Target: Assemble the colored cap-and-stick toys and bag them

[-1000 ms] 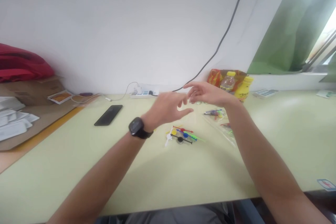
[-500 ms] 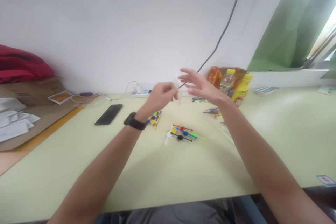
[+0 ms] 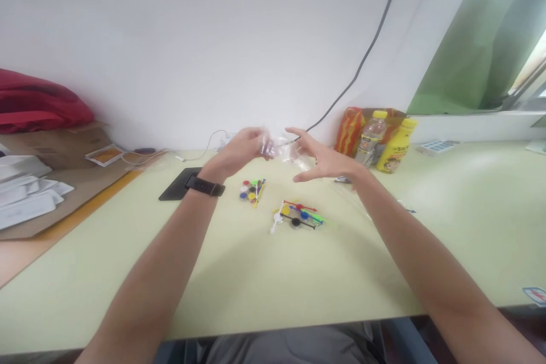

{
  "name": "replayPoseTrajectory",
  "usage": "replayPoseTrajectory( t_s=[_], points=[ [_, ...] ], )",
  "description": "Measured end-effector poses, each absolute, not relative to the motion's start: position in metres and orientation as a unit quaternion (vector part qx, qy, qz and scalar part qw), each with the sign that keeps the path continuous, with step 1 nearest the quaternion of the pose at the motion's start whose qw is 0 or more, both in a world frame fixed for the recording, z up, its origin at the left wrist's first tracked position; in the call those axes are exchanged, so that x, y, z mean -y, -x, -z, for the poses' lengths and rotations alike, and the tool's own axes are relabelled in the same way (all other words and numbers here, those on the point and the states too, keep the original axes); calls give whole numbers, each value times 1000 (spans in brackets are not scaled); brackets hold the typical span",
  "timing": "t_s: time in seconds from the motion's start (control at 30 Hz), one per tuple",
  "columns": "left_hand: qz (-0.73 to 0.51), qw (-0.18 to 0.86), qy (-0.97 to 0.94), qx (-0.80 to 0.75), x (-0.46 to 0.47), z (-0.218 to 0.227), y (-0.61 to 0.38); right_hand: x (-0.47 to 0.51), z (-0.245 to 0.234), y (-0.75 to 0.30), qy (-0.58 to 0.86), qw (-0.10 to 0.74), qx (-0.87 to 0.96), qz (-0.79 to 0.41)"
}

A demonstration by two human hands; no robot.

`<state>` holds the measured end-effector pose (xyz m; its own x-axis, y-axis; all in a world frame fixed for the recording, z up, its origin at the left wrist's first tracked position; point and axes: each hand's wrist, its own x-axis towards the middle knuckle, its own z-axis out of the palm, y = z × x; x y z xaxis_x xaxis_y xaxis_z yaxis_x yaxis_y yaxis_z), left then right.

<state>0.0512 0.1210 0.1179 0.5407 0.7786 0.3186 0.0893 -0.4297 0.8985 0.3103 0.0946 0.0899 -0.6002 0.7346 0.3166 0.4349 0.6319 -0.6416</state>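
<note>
Between my hands, above the far side of the table, is a clear plastic bag point(image 3: 284, 149), blurred and crumpled. My left hand point(image 3: 242, 151), with a dark watch on its wrist, is closed on the bag's left side. Facing it, my right hand point(image 3: 318, 154) has its fingers spread at the bag's right side; whether they touch it I cannot tell. Below lie several coloured plastic spinner arrows point(image 3: 297, 216) in white, yellow, red, black, blue and green. Farther back and left sits a small heap of coloured round caps and arrow pieces point(image 3: 251, 191).
A black phone point(image 3: 174, 186) lies left, partly behind my wrist. Two bottles, one clear point(image 3: 371, 139) and one yellow point(image 3: 396, 147), stand back right by a red-yellow packet point(image 3: 350, 131). At far left are a cardboard box point(image 3: 55, 148) and white papers point(image 3: 25, 196).
The bag has spread out between my hands from a thin edge. My left hand has moved left, and my right hand has lowered slightly with its fingers wider apart.
</note>
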Motion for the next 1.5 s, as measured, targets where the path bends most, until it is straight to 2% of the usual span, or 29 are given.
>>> replayPoseTrajectory(
  t_s=[0.1, 0.23, 0.33, 0.53, 0.67, 0.77, 0.87, 0.93, 1.1, 1.3, 1.5],
  points=[
    [-387, 407, -766, -313, -127, -118, -41, -98, -91, -316, 359, 299, 854, -231],
    [-378, 403, -778, -300, -128, -120, -33, -102, -89, -319, 361, 306, 846, -245],
    [-360, 345, -811, -306, -121, -125, -34, -105, -88, -321, 346, 304, 830, -314],
    [-381, 162, -863, -289, -115, -128, -45, -114, -81, -329, 306, 252, 782, -481],
    [-394, 172, -858, -281, -118, -126, -47, -117, -78, -335, 284, 199, 779, -522],
    [-393, 226, -845, -284, -121, -128, -39, -119, -76, -340, 332, 142, 804, -473],
    [-399, 254, -827, -304, -124, -132, -30, -121, -73, -340, 451, 28, 827, -334],
    [-391, 249, -824, -325, -124, -135, -25, -121, -70, -335, 477, -22, 835, -274],
    [-323, 197, -849, -368, -122, -139, -18, -117, -60, -305, 401, -18, 865, -300],
    [-227, 121, -892, -371, -125, -135, -17, -115, -42, -279, 378, -68, 885, -265],
    [-205, 105, -902, -365, -129, -132, -18, -127, -32, -284, 377, -42, 884, -275]
  ],
)
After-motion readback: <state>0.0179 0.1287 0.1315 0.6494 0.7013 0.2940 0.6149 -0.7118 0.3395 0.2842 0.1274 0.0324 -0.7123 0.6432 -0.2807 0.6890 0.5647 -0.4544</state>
